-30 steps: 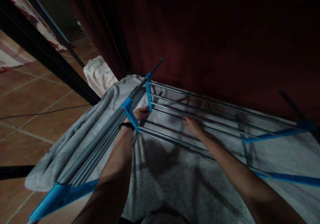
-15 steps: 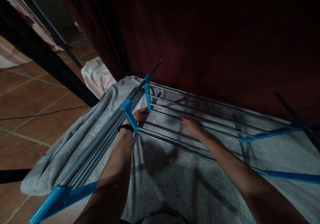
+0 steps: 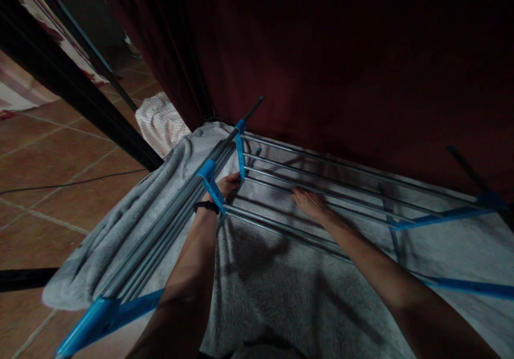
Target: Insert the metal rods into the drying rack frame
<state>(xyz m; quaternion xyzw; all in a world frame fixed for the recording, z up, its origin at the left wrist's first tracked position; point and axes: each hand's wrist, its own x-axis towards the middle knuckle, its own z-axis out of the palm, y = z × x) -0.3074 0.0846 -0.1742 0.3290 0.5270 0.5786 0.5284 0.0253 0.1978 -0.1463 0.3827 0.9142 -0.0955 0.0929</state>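
A clothes drying rack [image 3: 297, 231] with grey metal rods and blue plastic joints lies across a grey blanket [image 3: 257, 300]. My left hand [image 3: 228, 184], with a black band on its wrist, reaches between two blue brackets. Its fingers close on the rack at the lower end of the farther blue bracket [image 3: 241, 155]; that bracket partly hides the fingertips. My right hand [image 3: 309, 204] is closed around one of the middle rods, palm down, its thumb side not visible. To the left, a bundle of folded rods [image 3: 160, 230] slants toward a blue end piece [image 3: 92, 321] near me.
A dark red curtain [image 3: 341, 70] hangs behind the rack. On the left are a black pole [image 3: 80, 86], tiled floor [image 3: 48, 155] with a thin cable [image 3: 80, 181], and a striped cloth [image 3: 160, 123]. More blue rack parts [image 3: 474, 287] extend to the right.
The whole scene has shifted slightly to the right in view. Both hands stay at nearly the same places on the rack.
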